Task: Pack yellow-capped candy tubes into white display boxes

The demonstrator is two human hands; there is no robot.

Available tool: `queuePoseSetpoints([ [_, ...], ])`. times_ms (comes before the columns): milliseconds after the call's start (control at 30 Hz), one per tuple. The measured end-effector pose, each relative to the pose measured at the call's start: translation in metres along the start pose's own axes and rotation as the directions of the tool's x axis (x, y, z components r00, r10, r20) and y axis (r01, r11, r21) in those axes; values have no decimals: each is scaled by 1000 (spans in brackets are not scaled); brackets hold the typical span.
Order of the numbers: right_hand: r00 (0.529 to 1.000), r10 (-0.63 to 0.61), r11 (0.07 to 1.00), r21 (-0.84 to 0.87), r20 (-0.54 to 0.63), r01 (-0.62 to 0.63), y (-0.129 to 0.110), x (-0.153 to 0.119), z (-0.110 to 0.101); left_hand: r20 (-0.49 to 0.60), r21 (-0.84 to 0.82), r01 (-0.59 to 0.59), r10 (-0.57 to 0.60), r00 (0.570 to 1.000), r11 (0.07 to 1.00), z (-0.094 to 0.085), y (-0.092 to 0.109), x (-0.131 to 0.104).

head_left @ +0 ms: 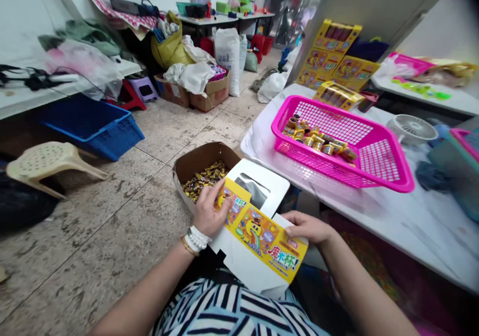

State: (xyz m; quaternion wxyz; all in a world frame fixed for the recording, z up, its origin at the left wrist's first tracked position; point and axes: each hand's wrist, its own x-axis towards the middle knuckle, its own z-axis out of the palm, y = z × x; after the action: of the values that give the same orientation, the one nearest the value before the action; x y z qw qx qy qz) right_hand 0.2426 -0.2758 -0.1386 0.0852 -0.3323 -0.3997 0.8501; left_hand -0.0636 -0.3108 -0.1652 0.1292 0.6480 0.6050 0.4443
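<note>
Left hand (210, 210) and right hand (309, 227) pinch the carton (258, 233) between them; I judge this as shaping it, next needing steady edges.

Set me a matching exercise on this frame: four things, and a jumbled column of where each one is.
1. Printed carton
2. Pink basket
3. Blue crate
4. Brown box

A. Beside the beige stool
B. Just beyond the left hand, full of small pieces
C. Held by the left hand and the right hand
D. On the white table

Pairs: 1-C, 2-D, 3-A, 4-B
</note>
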Motion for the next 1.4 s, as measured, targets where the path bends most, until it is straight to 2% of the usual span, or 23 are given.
queuePoseSetpoints([
  [67,992,49,998,-56,116,-42,-17,-4,-7,38,-27,-72,73,997,997,1,8,14],
  [133,990,33,994,-109,139,-18,-35,-4,-8,64,-45,-140,143,988,989,1,13,32],
  [267,993,-67,981,-187,-101,47,-53,8,8,21,74,-319,318,948,945,-1,19,60],
  [333,993,-53,973,-228,-109,27,-51,17,18,1,151,-417,422,907,896,-1,19,64],
  [400,999,-6,954,-300,-41,-7,-46,26,21,85,156,-520,513,854,840,1,18,61],
  [467,999,41,929,-369,-7,-40,-39,35,15,255,71,-611,577,775,789,4,15,52],
  [533,997,67,913,-402,-24,-71,-33,43,5,390,-30,-626,585,710,779,8,11,42],
  [567,996,83,906,-415,-31,-89,-31,47,0,434,-62,-602,565,702,796,10,9,37],
  [600,994,100,896,-432,-36,-106,-29,52,-6,470,-86,-551,522,712,830,11,8,33],
  [667,990,135,862,-488,-46,-140,-26,60,-14,539,-121,-404,402,740,907,13,7,28],
  [767,986,139,796,-582,-93,-167,-23,68,-21,610,-151,-191,244,754,970,18,8,30],
  [833,986,81,761,-631,-143,-154,-18,69,-25,636,-152,-102,176,751,983,23,9,36],
  [933,973,-73,728,-678,-219,-98,-10,62,-26,702,-161,62,70,709,985,31,12,50],
  [1000,929,-236,703,-710,-284,-39,-7,53,-24,742,-166,154,20,670,974,33,19,58],
  [1100,780,-514,642,-763,-357,74,-14,36,-15,777,-170,229,-13,630,959,30,35,70],
  [1133,727,-586,621,-775,-358,118,-19,28,-12,783,-169,245,-21,622,955,28,41,75],
  [1167,694,-636,606,-775,-339,177,-26,20,-9,785,-167,259,-30,618,951,25,47,79],
  [1200,695,-655,606,-756,-298,247,-33,12,-6,785,-162,264,-38,618,951,21,54,84],
  [1233,719,-651,627,-707,-246,326,-39,4,-3,783,-163,289,-55,620,943,17,59,90],
  [1300,792,-593,734,-502,-146,457,-49,-11,2,796,-194,461,-136,590,866,9,70,101],
  [1333,816,-564,787,-381,-126,485,-51,-17,5,811,-222,590,-189,554,776,5,73,107],
  [1400,833,-528,842,-229,-165,488,-47,-23,13,844,-248,815,-297,447,523,-2,77,117],
])
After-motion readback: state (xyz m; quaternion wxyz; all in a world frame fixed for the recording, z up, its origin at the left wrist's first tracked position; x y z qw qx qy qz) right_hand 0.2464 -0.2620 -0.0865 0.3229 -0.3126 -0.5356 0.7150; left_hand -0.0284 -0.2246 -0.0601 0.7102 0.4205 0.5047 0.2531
